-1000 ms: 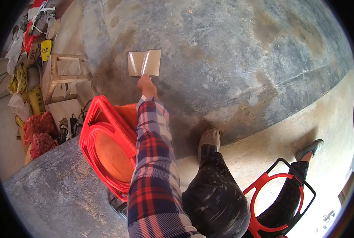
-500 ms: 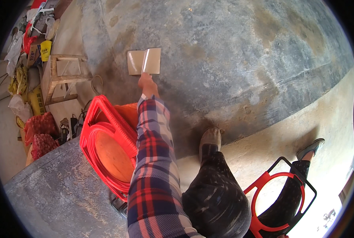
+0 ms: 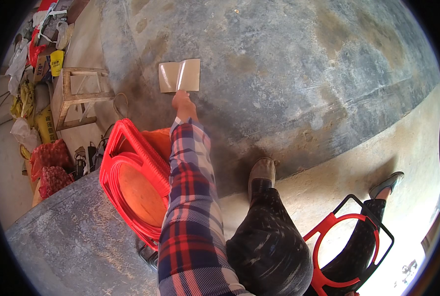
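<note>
My left arm, in a plaid sleeve, stretches far out in front of me. Its hand is closed on the near edge of a tan glossy sheet with a raised, shiny fold across its middle. Low on the right, over my right leg, is a red ring frame joined to a black angular bar. Only a sliver of my right hand shows at the bottom edge, gripping the frame's lower end. Beside my left forearm leans a stack of red plastic frames with round openings, orange showing through them.
A worn wooden stool stands at the left. Beyond it lie plastic bags, a yellow bag and red mesh sacks. Grey concrete floor spreads ahead, meeting a paler strip at the right. My shoes rest near that border.
Almost nothing differs; the tan sheet and my left hand have shifted by a hair.
</note>
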`<action>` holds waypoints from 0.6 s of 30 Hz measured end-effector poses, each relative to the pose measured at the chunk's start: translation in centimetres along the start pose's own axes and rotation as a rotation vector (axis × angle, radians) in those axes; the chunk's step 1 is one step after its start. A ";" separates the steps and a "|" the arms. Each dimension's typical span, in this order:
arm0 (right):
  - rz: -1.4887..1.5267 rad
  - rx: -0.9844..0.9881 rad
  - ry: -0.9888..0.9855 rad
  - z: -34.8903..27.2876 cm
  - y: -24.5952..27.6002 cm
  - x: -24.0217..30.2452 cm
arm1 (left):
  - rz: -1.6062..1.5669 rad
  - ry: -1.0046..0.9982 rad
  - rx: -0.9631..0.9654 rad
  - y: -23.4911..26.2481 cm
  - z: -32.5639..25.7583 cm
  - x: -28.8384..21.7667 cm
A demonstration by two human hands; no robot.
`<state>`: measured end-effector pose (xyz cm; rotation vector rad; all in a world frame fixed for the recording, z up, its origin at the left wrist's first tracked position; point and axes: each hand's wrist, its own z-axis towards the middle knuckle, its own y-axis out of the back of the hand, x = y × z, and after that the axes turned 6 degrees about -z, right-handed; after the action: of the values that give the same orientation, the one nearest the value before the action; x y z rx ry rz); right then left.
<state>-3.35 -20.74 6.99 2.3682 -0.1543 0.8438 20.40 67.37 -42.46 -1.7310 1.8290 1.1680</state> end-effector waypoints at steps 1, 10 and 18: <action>0.012 0.001 -0.009 0.1 0.1 -0.1 | 0.011 -0.005 0.003 0.0 0.1 0.0; -0.006 -0.080 -0.017 -1.3 0.0 0.7 | 0.019 0.052 0.002 -1.4 -5.4 2.0; 0.087 0.019 -0.127 0.7 0.3 -0.5 | 0.051 -0.043 -0.036 -0.9 6.5 1.4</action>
<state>-3.45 -21.44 6.47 2.4481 -0.3049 0.7374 19.23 71.49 -47.65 -1.6748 1.8479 1.2560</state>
